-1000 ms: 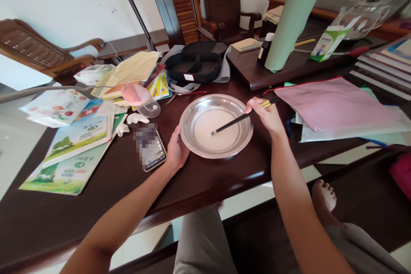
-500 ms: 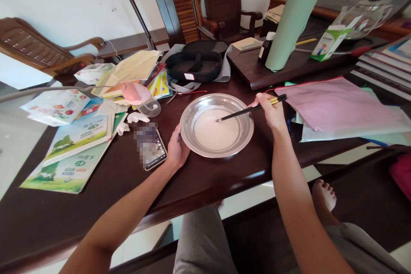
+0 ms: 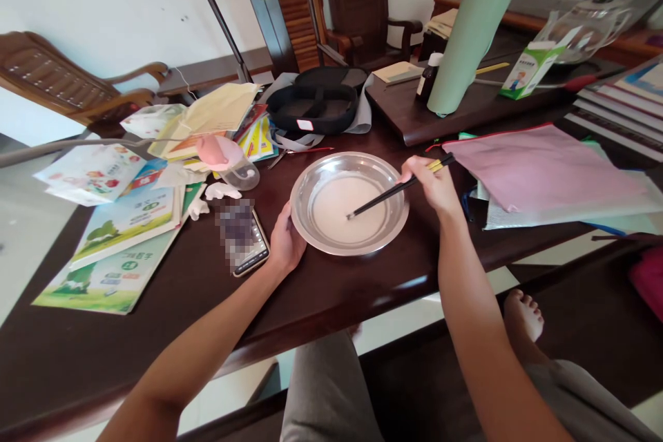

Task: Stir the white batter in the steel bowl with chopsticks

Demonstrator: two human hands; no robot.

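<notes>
A round steel basin [image 3: 391, 229] rests on the dark table, with a pale, milky liquid [image 3: 342, 200] in its bottom. My left hand [image 3: 286, 238] grips the basin's left rim, thumb at the edge and fingers hidden underneath or behind it. Black chopsticks with yellow bands [image 3: 380, 197] are pinched in my right hand [image 3: 427, 181] above the basin's right rim. Their tips dip into the liquid left of its centre. A phone [image 3: 248, 242] lies just left of my left hand, its screen partly blurred out.
Workbooks [image 3: 119, 269], crumpled tissues [image 3: 222, 190] and a tissue pack [image 3: 93, 169] lie to the left. Behind the basin is an open black case [image 3: 313, 107]. A green thermos [image 3: 469, 48] stands on a raised board; a pink zip folder [image 3: 543, 169] lies at right.
The chopstick tips have moved slightly toward me and down through the liquid. My right hand has shifted a little left; my left hand and the basin stay put.
</notes>
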